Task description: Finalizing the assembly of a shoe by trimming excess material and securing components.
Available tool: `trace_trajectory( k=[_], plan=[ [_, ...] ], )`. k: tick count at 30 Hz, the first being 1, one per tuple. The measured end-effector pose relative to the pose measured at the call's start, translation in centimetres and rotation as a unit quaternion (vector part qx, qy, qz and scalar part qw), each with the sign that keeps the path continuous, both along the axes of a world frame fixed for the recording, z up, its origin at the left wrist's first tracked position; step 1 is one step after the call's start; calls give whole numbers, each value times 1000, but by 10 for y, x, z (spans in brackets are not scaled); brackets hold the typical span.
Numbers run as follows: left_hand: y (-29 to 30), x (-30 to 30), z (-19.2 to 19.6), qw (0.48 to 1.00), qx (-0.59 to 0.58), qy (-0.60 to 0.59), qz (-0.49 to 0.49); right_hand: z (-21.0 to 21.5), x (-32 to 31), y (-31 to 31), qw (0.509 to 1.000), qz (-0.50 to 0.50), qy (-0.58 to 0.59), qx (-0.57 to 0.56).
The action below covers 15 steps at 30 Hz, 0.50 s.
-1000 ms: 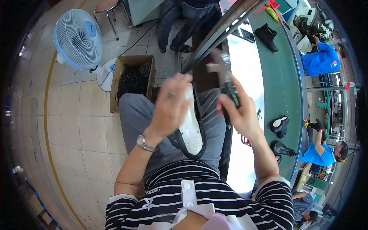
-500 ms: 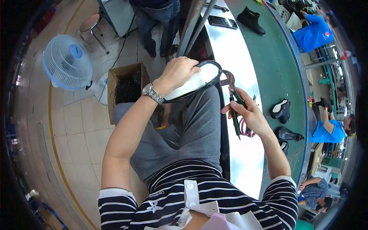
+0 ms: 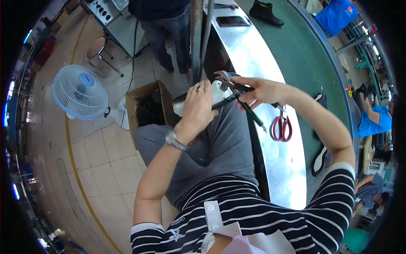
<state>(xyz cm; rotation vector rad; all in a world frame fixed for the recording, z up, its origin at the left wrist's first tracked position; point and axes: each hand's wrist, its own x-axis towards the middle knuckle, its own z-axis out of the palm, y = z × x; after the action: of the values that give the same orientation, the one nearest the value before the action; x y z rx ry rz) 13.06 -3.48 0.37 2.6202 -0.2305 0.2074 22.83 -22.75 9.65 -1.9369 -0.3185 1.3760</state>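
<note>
Grip: your right hand [image 3: 260, 92] is wrapped round the pincers [image 3: 252, 113], handles spread, head at the right end of the white-bottomed shoe [image 3: 218, 95]; whether the jaws bite, cannot tell. Your left hand [image 3: 198, 105] clasps the shoe above your knees. Red-handled scissors [image 3: 284, 122] lie on the metal bench [image 3: 287, 173].

Noted at my right: shiny metal bench [image 3: 283, 169] bore a phone [image 3: 232, 21] and red-handled scissors [image 3: 282, 118]; beyond, a green surface [image 3: 296, 51] carried a black boot [image 3: 265, 13]. At my left, tiled floor [image 3: 99, 148] held fan [image 3: 80, 91], stool [image 3: 96, 47], cardboard box [image 3: 143, 92].
</note>
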Motion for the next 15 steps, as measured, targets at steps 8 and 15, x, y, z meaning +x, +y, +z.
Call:
trace_trajectory(
  k=[8,15],
  plan=[
    [-14,-16,-2,995,-46,-68,51,-51,-70,-17,963,-15,-265,38],
    [-15,-23,-13,991,6,-131,17,-49,-75,-25,946,1,-322,32]
  ],
)
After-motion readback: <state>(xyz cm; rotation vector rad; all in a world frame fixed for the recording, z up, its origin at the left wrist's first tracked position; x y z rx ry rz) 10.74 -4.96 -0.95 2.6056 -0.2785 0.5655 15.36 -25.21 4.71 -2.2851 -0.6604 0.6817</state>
